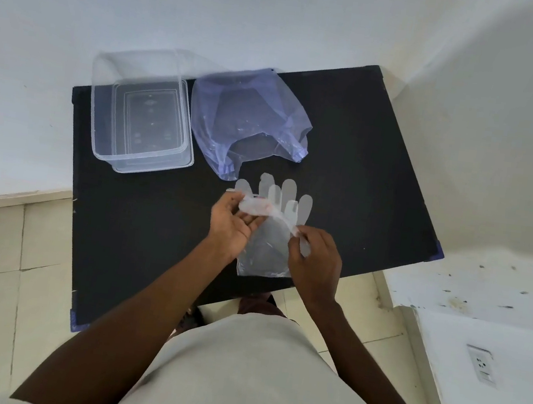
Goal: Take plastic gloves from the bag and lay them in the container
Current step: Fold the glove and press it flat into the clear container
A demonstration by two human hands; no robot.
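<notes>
Fingers of both hands pinching clear gloves (271, 232) over the near table (362, 180) edge, left hand (232, 223) gripping the thumb side, right hand (313, 258) the other side, purple bag (252, 116) flat behind, container (142, 109) beside it, far left

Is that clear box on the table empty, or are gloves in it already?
Empty, as far as shows: the clear container's moulded bottom is plainly visible, and the gloves are between both hands.
</notes>
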